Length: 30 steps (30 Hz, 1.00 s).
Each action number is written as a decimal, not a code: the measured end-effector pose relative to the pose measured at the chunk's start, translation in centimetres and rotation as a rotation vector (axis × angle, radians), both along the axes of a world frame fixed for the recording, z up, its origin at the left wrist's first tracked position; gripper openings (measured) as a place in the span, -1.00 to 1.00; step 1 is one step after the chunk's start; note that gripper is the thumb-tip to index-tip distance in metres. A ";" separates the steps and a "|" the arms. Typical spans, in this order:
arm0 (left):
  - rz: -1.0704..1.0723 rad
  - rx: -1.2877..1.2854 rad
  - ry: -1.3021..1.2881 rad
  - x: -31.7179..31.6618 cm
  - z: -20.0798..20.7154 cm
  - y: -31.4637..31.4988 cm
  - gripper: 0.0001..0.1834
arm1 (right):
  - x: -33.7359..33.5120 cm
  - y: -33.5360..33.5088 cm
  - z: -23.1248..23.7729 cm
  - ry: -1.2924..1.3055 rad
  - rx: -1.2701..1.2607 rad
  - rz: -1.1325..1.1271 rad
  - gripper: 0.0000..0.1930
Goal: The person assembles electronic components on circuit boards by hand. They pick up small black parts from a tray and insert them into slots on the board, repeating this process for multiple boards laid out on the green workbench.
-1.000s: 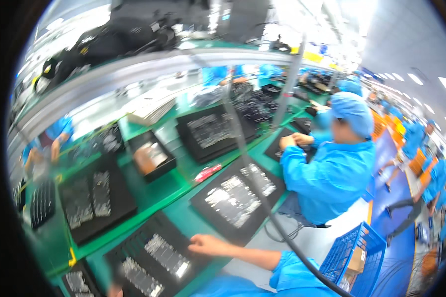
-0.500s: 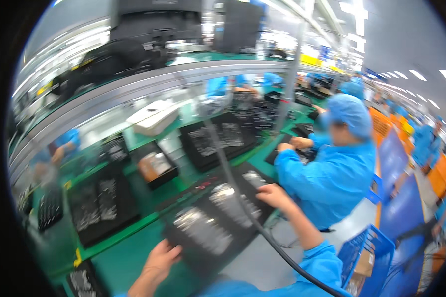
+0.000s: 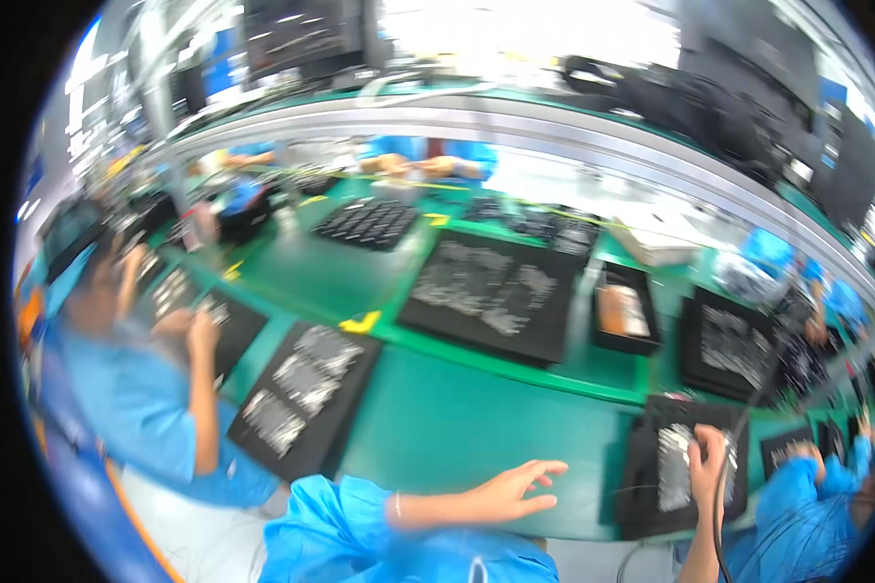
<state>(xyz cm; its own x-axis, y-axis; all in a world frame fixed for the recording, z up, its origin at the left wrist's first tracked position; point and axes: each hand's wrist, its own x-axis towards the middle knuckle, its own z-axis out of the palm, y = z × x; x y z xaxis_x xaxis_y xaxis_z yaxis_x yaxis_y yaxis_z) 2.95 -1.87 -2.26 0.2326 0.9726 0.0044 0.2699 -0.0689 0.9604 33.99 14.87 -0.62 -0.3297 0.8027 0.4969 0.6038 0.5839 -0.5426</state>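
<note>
My left hand is open over the green bench top, fingers stretched out and nothing in it. Over at the right, my right hand is above a black tray carrying shiny, silvery clear parts. Its fingers are bent and blurred, so whether they touch or hold anything is unclear. A dark cable runs down beside that wrist. Left of my left hand, a second black tray with similar shiny parts lies at the bench's near edge.
Beyond the green strip lie a large black tray of small parts, a black box with an orange-and-white item and another loaded tray. Blue-clad co-workers sit at left and right. A metal rail crosses above.
My view has swung left. My left hand has left the edge of the black tray with shiny parts and is now apart from it; my right hand stays by that tray.
</note>
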 end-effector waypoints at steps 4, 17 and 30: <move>0.346 0.357 0.415 -9.6 2.5 -5.5 -0.46 | -8.4 -4.5 0.5 0.211 -0.562 0.432 -0.65; 1.203 -0.574 0.823 -39.1 -9.5 -20.6 -0.54 | -37.4 -14.9 -8.6 0.141 -1.417 0.892 -0.23; 0.789 -0.831 -0.991 -11.9 -8.1 -18.2 -0.58 | -29.8 -0.6 -9.0 -0.291 -1.017 0.703 -0.54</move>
